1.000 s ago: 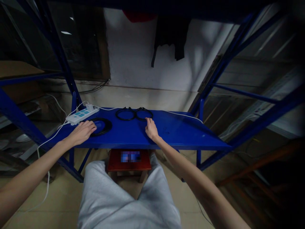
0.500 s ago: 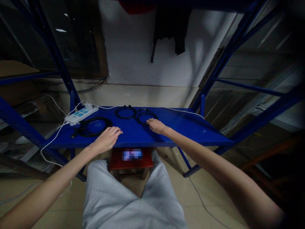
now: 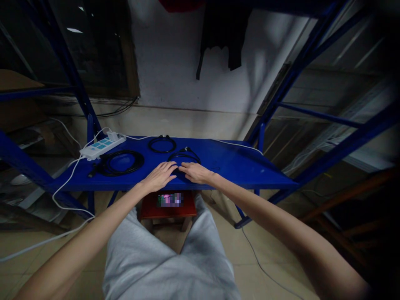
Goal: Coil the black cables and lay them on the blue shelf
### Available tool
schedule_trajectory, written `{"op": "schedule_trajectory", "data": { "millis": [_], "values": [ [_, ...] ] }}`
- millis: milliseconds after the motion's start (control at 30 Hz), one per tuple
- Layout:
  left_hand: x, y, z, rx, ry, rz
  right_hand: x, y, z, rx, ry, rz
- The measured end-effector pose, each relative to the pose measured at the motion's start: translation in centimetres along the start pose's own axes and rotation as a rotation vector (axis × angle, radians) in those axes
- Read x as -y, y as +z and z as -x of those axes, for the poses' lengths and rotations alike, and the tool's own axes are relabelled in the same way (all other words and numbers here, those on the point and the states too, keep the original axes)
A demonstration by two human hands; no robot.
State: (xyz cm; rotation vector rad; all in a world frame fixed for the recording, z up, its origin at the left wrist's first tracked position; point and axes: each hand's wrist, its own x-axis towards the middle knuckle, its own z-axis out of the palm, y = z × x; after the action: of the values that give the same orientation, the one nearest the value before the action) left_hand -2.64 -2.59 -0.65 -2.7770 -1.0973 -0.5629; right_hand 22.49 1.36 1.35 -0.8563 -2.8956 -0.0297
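Both my hands are together at the near edge of a coiled black cable (image 3: 194, 155) on the blue shelf (image 3: 243, 166). My left hand (image 3: 161, 175) has its fingers bent over the near left part of that coil. My right hand (image 3: 196, 172) is closed on the coil's near side, its fingertips almost touching those of my left hand. Behind them lies a second, smaller black cable coil (image 3: 162, 144). To the left is a larger black coil (image 3: 122, 163), untouched. The hands hide the near part of the coil between them.
A white power strip (image 3: 102, 146) with white cords sits at the shelf's back left. Below the front edge, a red-brown stool (image 3: 150, 210) bears a phone (image 3: 170, 200) with a lit screen. Blue posts rise at both sides.
My left hand has moved right to meet my right hand. My right hand and the black coil it touches have come slightly nearer to the front edge. The view has shifted a little.
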Motion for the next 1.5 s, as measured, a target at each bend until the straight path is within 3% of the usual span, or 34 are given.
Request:
{"op": "schedule_trajectory", "data": {
  "millis": [167, 367, 533, 633, 767, 1033, 1167, 1300, 1500],
  "values": [
    [0.5, 0.3, -1.4, 0.059, 0.008, -0.009, -0.6, -0.2, 0.3, -0.010, 0.029, -0.001],
    [-0.3, 0.9, -3.4, 0.059, 0.003, 0.002, -3.6, -2.3, 3.0, -0.095, 0.158, -0.147],
    [0.0, 2.2, -3.7, 0.025, -0.017, 0.111, -8.3, -4.1, 6.8, -0.135, 0.459, -0.156],
    [0.2, 2.9, -3.5, 0.029, -0.032, 0.167, -11.1, -4.1, 9.0, -0.070, 0.643, -0.232],
    [0.3, 3.2, -3.5, 0.039, -0.021, 0.194, -13.1, -3.6, 11.1, -0.074, 0.766, -0.312],
    [0.1, 3.5, -3.7, 0.051, -0.037, 0.250, -12.8, -1.1, 11.5, -0.207, 0.874, -0.517],
    [-0.1, 3.4, -3.7, 0.075, -0.063, 0.267, -11.8, 0.3, 9.8, -0.309, 1.111, -0.435],
    [-0.3, 3.3, -3.7, 0.071, -0.076, 0.255, -10.7, 0.4, 7.8, -0.262, 1.329, -0.320],
    [-0.4, 3.3, -3.6, 0.075, -0.071, 0.212, -10.9, 0.6, 6.6, -0.256, 1.367, -0.279]
  ]
}}
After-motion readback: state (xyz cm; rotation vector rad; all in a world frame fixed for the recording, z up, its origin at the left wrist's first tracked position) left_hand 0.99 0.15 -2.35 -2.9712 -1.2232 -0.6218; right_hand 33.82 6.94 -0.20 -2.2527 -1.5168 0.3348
